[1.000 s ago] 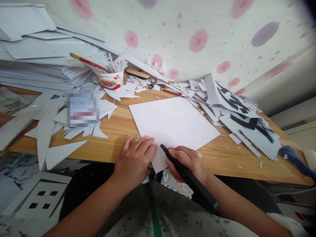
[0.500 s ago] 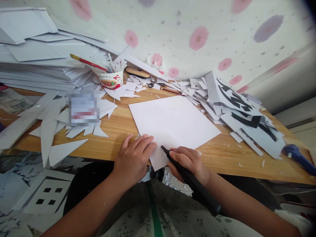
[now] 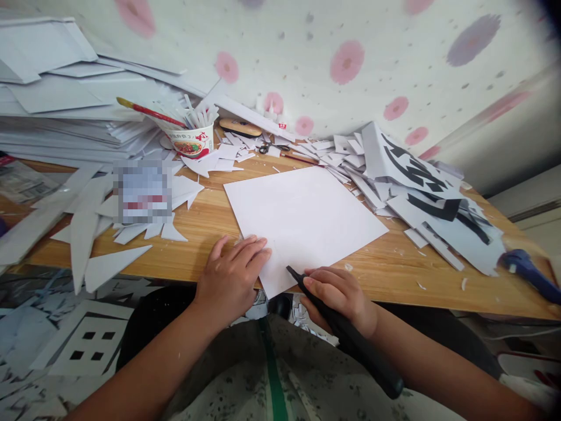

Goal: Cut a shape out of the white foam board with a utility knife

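Observation:
A white foam board sheet lies on the wooden table, with its near corner jutting past the front edge. The fingers of my left hand rest stretched out on the sheet's left edge, pressing it down. My right hand is wrapped round a long black tool with a narrow, cutter-like tip. That tip points at the near part of the sheet; whether it touches the surface I cannot tell. The tool's thick back end reaches toward my lap.
Stacked white boards fill the back left, beside a paper cup of strips. Scissors lie at the back. Offcuts and black-marked sheets crowd the right, near a blue tool. Scraps cover the floor.
My right hand and the black tool have shifted slightly down, and the tool's tip has drawn a little toward me. My left hand stays on the sheet; the whole view has shifted slightly.

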Available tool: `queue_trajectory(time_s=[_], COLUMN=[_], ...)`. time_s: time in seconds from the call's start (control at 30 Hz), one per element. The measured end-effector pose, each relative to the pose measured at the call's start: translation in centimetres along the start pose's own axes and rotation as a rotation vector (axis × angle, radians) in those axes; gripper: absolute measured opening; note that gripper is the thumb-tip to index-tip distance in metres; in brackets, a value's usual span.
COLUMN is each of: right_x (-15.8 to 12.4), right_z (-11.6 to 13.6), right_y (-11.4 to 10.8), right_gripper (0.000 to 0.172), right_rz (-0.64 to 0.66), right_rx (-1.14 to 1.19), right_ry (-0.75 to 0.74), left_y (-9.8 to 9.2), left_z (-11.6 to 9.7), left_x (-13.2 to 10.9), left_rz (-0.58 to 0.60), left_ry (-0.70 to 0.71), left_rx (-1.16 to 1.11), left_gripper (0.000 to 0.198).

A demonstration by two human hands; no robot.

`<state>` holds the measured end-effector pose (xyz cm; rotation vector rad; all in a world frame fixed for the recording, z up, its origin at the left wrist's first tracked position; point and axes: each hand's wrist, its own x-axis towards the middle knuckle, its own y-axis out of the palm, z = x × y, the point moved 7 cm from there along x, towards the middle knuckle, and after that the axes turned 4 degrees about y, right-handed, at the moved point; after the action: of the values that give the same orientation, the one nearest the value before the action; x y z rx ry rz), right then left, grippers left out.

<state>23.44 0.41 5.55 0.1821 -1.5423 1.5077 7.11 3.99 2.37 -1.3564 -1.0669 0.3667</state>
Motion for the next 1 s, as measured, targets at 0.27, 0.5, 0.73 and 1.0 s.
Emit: queue_trajectory(time_s=[0.27,0.5,0.73,1.0], right_x=[-0.4,-0.7,-2.0,-4.6], right_z=[0.4,0.6,1.2,-2.5], right_y=[-0.8,-1.3,-2.3,-6.5], right_gripper=[0.031,0.032,0.029,0.018], right_rz=[0.012,0.018,0.024,-0.203], right_rx=[0.063,0.073,0.081,0.448], right_ry=[-0.047,-0.056,-0.03,0.605], left_y=[0.1,-0.1,0.2,-1.1], left_z=[0.0,-0.1,-0.1,-0.5], left_x=[0.0,0.1,0.0,-0.2], left_rz=[-0.001,-0.005,-0.008,0.054], left_ry=[0.003,0.004,0.011,0.036], left_rx=[0.028,0.043,0.048,-0.035], left_gripper=[0.051,0.049,0.047,0.056])
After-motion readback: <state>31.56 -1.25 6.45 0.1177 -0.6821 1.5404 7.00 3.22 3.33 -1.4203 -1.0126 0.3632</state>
